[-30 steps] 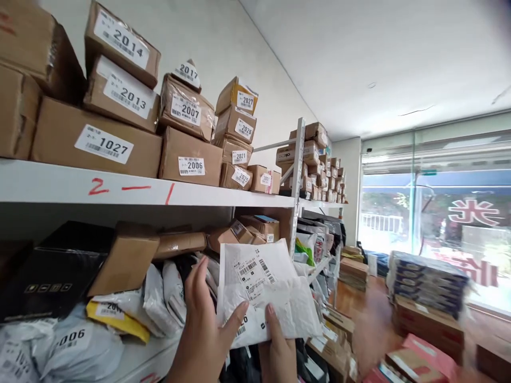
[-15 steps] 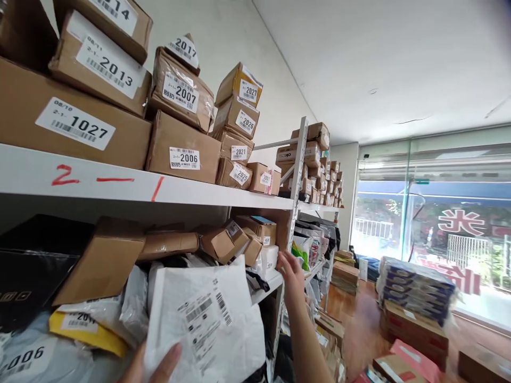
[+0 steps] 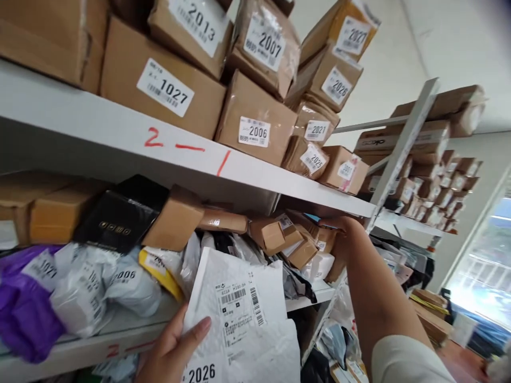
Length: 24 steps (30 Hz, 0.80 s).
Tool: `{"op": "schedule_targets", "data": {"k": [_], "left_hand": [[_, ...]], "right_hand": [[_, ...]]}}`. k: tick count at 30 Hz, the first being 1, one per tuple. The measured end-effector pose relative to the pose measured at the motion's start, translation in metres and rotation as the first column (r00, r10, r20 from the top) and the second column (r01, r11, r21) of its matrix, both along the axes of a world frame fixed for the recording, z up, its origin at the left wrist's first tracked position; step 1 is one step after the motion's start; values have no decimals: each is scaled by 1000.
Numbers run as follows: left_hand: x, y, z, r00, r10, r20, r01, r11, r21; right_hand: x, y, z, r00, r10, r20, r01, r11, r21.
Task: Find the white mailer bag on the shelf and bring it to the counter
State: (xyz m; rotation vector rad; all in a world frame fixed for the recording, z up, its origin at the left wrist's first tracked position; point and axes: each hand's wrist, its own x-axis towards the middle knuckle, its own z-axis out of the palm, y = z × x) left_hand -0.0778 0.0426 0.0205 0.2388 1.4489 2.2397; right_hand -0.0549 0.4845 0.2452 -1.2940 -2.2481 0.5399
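Note:
My left hand [image 3: 171, 351] grips a white padded mailer [image 3: 243, 324] with a barcode label and the number 2026, held low in front of the middle shelf. My right hand [image 3: 339, 226] reaches up into the right end of that shelf, just under the upper shelf board [image 3: 120, 135]. Its fingers rest on top of a small brown box [image 3: 325, 236] among other small cardboard boxes [image 3: 275, 234]; whether they grip it is unclear.
The upper shelf, marked 2-1 in red, carries numbered cardboard boxes such as 1027 [image 3: 163, 90] and 2006 [image 3: 255, 119]. On the middle shelf lie poly bags [image 3: 91, 290], a purple bag [image 3: 19, 308] and a black box [image 3: 120, 215]. A white upright post [image 3: 403, 146] divides the shelving bays.
The view swung left and closer to the shelves. My right hand rose from the shelf post into the right end of the middle shelf. The mailer stayed in my left hand.

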Motion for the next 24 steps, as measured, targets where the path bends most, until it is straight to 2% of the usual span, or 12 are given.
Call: {"op": "schedule_targets", "data": {"k": [2, 5, 9, 12, 15, 17, 19, 22, 24], "left_hand": [[2, -3, 0, 1000, -5, -5, 5, 1000, 27], [4, -8, -3, 999, -20, -36, 23, 997, 74], [6, -17, -5, 994, -106, -33, 110, 983, 145], [8, -26, -6, 986, -167, -8, 166, 967, 192], [9, -34, -8, 981, -191, 17, 184, 962, 204], [9, -37, -12, 974, -224, 26, 215, 957, 193], [7, -37, -20, 967, -255, 22, 247, 952, 179], [7, -31, -35, 966, -259, 1, 257, 958, 130], [12, -25, -45, 962, -265, -62, 268, 962, 45]], "right_hand": [[-1, -4, -4, 1000, -12, 29, 13, 999, -31], [2, -10, -13, 999, -39, -37, 39, 999, 6], [24, -19, -32, 962, -42, -271, 67, 994, 85], [57, -38, -62, 861, 11, -509, 31, 997, 74], [95, -75, -109, 684, 57, -728, -73, 997, 9], [122, -106, -147, 577, 67, -814, -163, 986, -35], [149, -140, -190, 508, 56, -859, -229, 971, -72], [189, -193, -262, 483, 9, -876, -266, 954, -137], [209, -231, -308, 526, -34, -850, -287, 934, -215]]}}
